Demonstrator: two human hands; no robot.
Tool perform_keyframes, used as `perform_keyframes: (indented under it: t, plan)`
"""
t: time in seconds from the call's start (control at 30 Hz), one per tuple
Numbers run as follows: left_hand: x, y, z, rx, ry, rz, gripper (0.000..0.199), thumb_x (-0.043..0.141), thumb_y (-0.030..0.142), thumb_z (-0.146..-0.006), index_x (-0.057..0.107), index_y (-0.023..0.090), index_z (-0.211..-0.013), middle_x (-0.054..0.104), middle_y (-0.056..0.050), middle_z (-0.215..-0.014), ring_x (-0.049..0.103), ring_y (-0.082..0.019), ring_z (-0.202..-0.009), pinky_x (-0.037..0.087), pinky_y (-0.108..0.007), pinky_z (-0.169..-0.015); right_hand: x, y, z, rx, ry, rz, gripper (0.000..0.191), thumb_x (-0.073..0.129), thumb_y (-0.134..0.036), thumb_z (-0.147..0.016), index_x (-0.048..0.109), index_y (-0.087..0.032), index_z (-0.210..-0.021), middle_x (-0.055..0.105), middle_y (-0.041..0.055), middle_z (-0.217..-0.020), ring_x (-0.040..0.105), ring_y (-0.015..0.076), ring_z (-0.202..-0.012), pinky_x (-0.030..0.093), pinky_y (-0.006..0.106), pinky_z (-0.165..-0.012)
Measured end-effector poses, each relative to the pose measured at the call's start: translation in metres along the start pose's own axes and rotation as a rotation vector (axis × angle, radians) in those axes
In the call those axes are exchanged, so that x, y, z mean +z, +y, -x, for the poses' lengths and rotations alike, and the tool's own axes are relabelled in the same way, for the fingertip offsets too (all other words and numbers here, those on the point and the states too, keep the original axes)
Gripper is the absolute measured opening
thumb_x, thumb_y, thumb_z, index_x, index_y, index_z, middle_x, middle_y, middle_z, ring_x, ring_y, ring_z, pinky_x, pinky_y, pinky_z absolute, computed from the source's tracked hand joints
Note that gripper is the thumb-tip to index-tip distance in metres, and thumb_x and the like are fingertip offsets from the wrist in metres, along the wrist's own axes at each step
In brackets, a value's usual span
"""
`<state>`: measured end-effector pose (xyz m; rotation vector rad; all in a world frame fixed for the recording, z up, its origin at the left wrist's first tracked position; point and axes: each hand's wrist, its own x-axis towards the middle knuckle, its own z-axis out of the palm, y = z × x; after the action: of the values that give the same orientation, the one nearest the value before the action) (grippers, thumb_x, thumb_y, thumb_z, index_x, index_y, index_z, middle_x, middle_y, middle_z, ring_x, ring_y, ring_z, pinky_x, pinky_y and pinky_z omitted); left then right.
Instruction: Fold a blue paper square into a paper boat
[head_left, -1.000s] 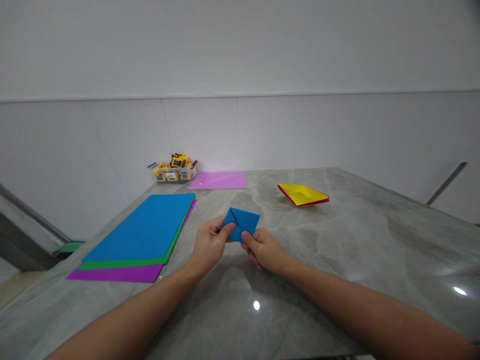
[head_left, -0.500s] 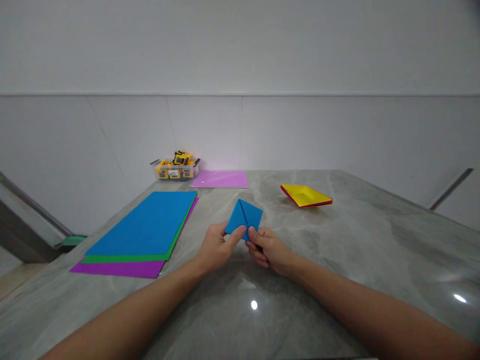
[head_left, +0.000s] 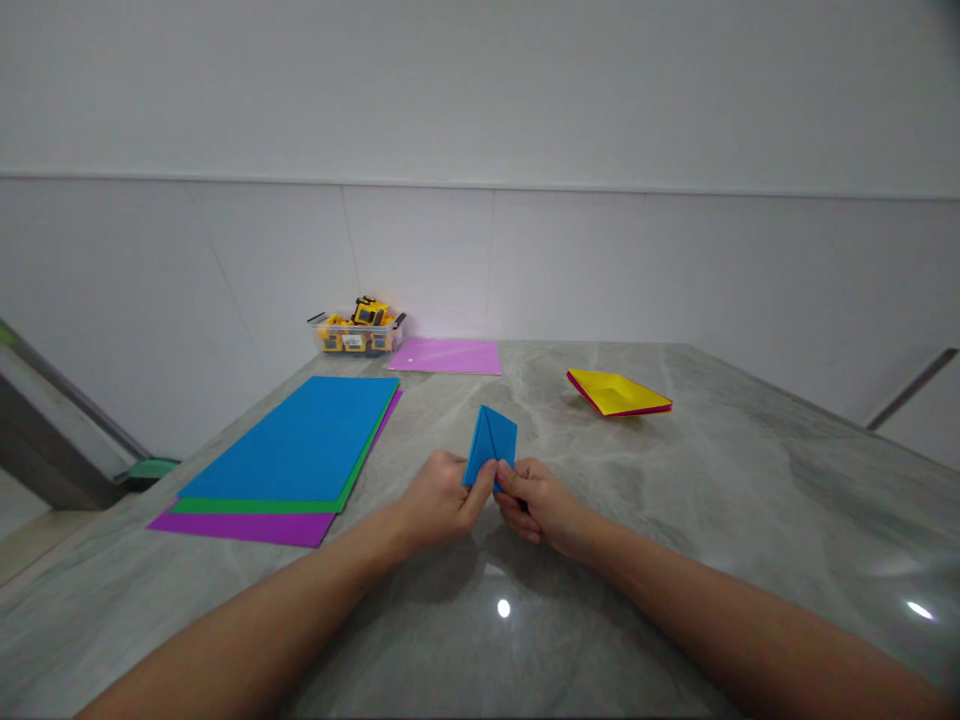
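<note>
A small folded blue paper [head_left: 492,440], with a crease running down from its top corner, is held up above the grey table in front of me. My left hand [head_left: 448,495] pinches its lower left part, thumb on the near face. On the lower right corner my right hand [head_left: 541,503] closes with thumb and fingers. Both thumbs nearly meet at the paper's bottom. The fingers behind the paper are partly hidden.
Blue [head_left: 292,440], green and purple sheets lie stacked on the left of the marble table [head_left: 720,520]. Farther back are a clear box [head_left: 356,338] of yellow toy vehicles and a pink sheet [head_left: 446,356]. Folded yellow and red paper [head_left: 619,393] lies to the right.
The folded blue paper has turned and looks narrower. My left hand has shifted slightly right, its thumb now more upright. The whole view has tilted a little.
</note>
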<state>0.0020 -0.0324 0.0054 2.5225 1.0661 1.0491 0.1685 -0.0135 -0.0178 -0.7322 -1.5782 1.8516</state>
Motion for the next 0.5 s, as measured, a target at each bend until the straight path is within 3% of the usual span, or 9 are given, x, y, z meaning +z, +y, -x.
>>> perform_keyframes:
  t: [0.1, 0.17, 0.27, 0.37, 0.5]
  plan:
    - [-0.003, -0.003, -0.001, 0.076, 0.010, -0.060, 0.036, 0.038, 0.024, -0.091, 0.056, 0.017, -0.061, 0.043, 0.001, -0.049, 0.033, -0.010, -0.043, 0.021, -0.028, -0.049, 0.003, -0.003, 0.001, 0.003, 0.052, 0.041, 0.061, 0.054, -0.076, -0.074, 0.038, -0.021, -0.052, 0.032, -0.0087, -0.032, 0.024, 0.0046, -0.025, 0.016, 0.021, -0.029]
    - [-0.002, -0.002, -0.001, 0.035, 0.050, -0.005, 0.036, 0.040, 0.026, -0.090, 0.053, 0.018, -0.057, 0.042, 0.002, -0.048, 0.034, -0.009, -0.042, 0.022, -0.027, -0.049, 0.004, -0.005, 0.002, -0.004, 0.060, 0.037, 0.061, 0.054, -0.076, -0.074, 0.038, -0.021, -0.052, 0.032, -0.0085, -0.032, 0.025, 0.0049, -0.025, 0.016, 0.021, -0.029]
    - [0.005, 0.000, 0.000, -0.223, 0.108, 0.258, 0.044, 0.044, 0.039, -0.089, 0.041, 0.019, -0.050, 0.035, 0.004, -0.044, 0.034, -0.008, -0.040, 0.025, -0.024, -0.045, 0.004, -0.005, 0.003, -0.025, 0.014, -0.019, 0.060, 0.054, -0.073, -0.076, 0.038, -0.020, -0.053, 0.032, -0.0090, -0.033, 0.025, 0.0047, -0.027, 0.018, 0.021, -0.030]
    - [0.014, 0.000, 0.003, -0.504, 0.067, 0.602, 0.049, 0.047, 0.056, -0.083, 0.037, 0.022, -0.050, 0.033, 0.006, -0.040, 0.035, -0.009, -0.037, 0.031, -0.023, -0.040, 0.004, -0.002, 0.002, -0.043, -0.077, -0.053, 0.058, 0.057, -0.071, -0.075, 0.039, -0.020, -0.054, 0.032, -0.0096, -0.035, 0.026, 0.0046, -0.028, 0.021, 0.020, -0.031]
    - [0.019, -0.003, 0.008, -0.560, -0.010, 0.719, 0.049, 0.049, 0.062, -0.079, 0.040, 0.021, -0.054, 0.035, 0.006, -0.041, 0.034, -0.009, -0.037, 0.033, -0.023, -0.039, 0.000, 0.001, 0.002, -0.043, -0.147, 0.008, 0.055, 0.062, -0.067, -0.074, 0.045, -0.019, -0.057, 0.036, -0.0091, -0.037, 0.030, 0.0052, -0.030, 0.026, 0.020, -0.033]
